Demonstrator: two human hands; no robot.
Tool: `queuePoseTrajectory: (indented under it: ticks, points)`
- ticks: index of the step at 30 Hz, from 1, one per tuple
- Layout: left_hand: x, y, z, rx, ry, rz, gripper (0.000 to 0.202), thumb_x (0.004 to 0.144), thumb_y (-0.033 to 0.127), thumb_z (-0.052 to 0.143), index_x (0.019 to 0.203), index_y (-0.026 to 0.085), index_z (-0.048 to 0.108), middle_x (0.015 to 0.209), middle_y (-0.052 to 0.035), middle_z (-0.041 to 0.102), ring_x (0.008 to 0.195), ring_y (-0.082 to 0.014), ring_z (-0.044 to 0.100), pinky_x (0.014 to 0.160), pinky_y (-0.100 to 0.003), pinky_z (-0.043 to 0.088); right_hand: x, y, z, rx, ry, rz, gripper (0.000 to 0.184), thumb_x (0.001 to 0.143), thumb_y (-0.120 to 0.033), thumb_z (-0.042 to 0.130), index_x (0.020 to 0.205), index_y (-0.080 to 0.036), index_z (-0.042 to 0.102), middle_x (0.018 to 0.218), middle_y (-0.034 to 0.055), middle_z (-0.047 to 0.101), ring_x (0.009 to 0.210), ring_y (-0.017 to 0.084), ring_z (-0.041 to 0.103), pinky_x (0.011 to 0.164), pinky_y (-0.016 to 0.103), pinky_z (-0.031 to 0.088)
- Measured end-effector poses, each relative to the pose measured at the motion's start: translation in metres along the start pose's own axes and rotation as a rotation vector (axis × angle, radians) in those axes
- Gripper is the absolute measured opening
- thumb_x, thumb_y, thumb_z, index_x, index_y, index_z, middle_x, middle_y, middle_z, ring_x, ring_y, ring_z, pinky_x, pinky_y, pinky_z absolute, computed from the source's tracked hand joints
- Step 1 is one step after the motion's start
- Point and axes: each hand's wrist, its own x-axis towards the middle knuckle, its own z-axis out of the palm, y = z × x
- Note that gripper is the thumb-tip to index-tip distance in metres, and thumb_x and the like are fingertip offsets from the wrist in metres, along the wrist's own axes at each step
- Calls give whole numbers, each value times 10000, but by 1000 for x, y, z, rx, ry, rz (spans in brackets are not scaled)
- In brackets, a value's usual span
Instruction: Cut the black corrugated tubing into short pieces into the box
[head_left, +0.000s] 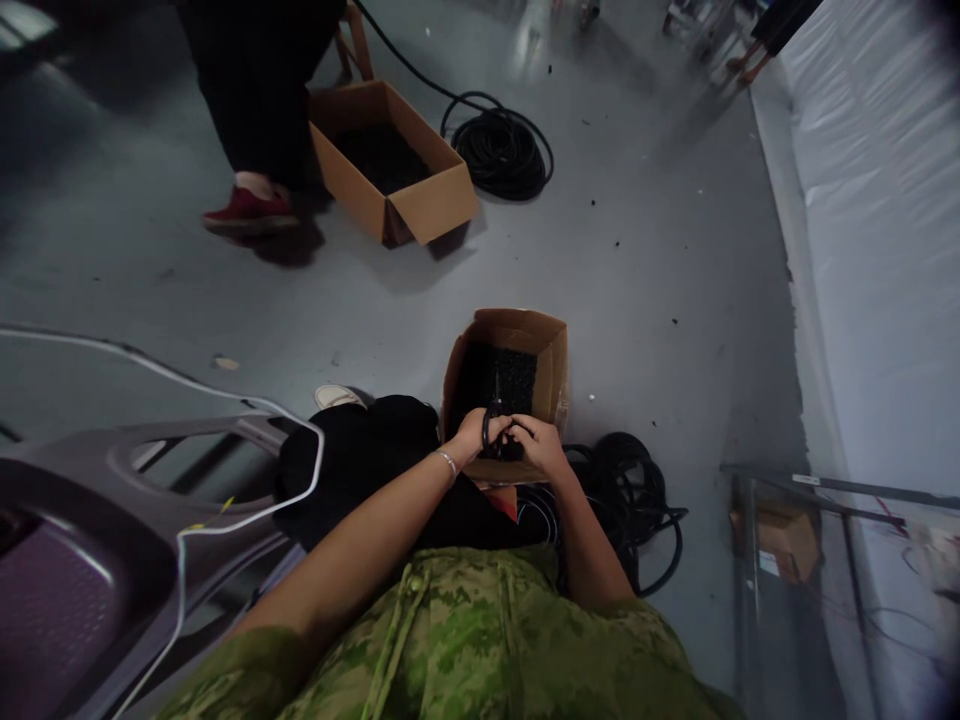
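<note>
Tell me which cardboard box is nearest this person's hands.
The open box directly beneath the left hand and right hand. The other open box sits farther off, near the red shoe; the third box is away to the right.

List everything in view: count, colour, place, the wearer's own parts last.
near box: one, brown, centre
pieces: many, black, inside it
scissors: apparently one pair, dark, over it
tangled cable: one heap, black, beside it
far box: one, brown, upper left
coil: one, black, beside far box
shoe: one, red, co-worker's, upper left
chair: one, purplish grey, left
cord: one, white, left
sheeting: one, white, upper right
frame: one, grey, lower right
small box: one, brown, by frame
floor: one, grey, throughout
bracelet: one, silvery, left wrist
top: one, green camouflage, bottom
left hand: one, bare, holding scissors
right hand: one, bare, beside left
</note>
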Motion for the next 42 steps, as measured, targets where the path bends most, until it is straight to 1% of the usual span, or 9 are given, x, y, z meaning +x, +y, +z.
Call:
queuePoseTrajectory:
  ticks: [5, 9, 15, 20, 27, 30, 34, 38, 42]
  points:
    - [-1, 0, -2, 32, 10, 26, 412, 811, 499, 633, 641, 126, 679, 593, -60, 670, 511, -136, 590, 501, -217, 421, -1, -2, -3, 19, -26, -20, 293, 902, -297, 507, 1098, -240, 718, 1025, 31, 748, 904, 180, 677, 872, 305, 506]
    - [-1, -1, -3, 103, 1, 24, 393, 844, 458, 598, 664, 121, 690, 606, -65, 681, 531, -141, 607, 506, -213, 424, -1, -2, -2, -4, -15, -33, 289, 899, -282, 505, 1080, -238, 725, 1020, 34, 747, 911, 183, 674, 868, 307, 508]
    - [-2, 3, -5, 191, 34, -2, 370, 854, 450, 591, 703, 132, 706, 675, -70, 717, 583, -150, 638, 536, -219, 446, -4, 5, -2, -1, -11, 12, 290, 891, -313, 535, 1106, -247, 717, 1068, 33, 743, 948, 191, 677, 892, 320, 511]
    - [-3, 8, -7, 184, 88, -28, 352, 859, 417, 572, 684, 138, 697, 681, -68, 718, 581, -149, 640, 555, -231, 446, -14, 16, -12, 2, -18, 89, 307, 892, -360, 530, 1091, -220, 718, 915, 24, 752, 780, 175, 681, 786, 301, 535]
    - [-18, 24, -10, 383, 24, 58, 374, 875, 405, 531, 654, 150, 692, 686, -67, 717, 631, -173, 654, 593, -246, 437, -16, 15, -13, 61, -43, 73, 371, 897, -413, 500, 1085, -172, 711, 790, 31, 728, 690, 163, 662, 702, 280, 532]
    - [-24, 31, -11, 497, 13, 110, 337, 882, 405, 523, 771, 157, 722, 786, -73, 742, 734, -195, 681, 644, -248, 452, -12, 14, -18, 47, 37, 81, 343, 883, -408, 515, 1017, -170, 723, 753, 28, 720, 675, 166, 651, 692, 281, 527]
    - [-29, 31, -10, 659, -4, 198, 277, 871, 394, 543, 957, 186, 705, 974, -85, 746, 918, -233, 688, 719, -255, 469, -6, 10, -36, 42, 189, 84, 334, 882, -410, 515, 1003, -172, 716, 729, 29, 710, 646, 165, 633, 692, 285, 521]
    - [-30, 27, -6, 726, -61, 223, 281, 864, 402, 559, 996, 173, 658, 970, -101, 731, 913, -238, 688, 747, -267, 475, -1, 1, -43, 44, 267, 63, 347, 895, -421, 499, 1010, -172, 711, 741, 35, 704, 670, 168, 629, 711, 287, 513]
    - [-31, 23, -5, 733, -70, 243, 273, 861, 396, 571, 1012, 177, 630, 990, -95, 716, 923, -226, 683, 767, -262, 477, 7, -1, -34, 71, 305, 78, 356, 895, -427, 497, 1019, -173, 712, 763, 40, 712, 687, 169, 632, 723, 291, 513]
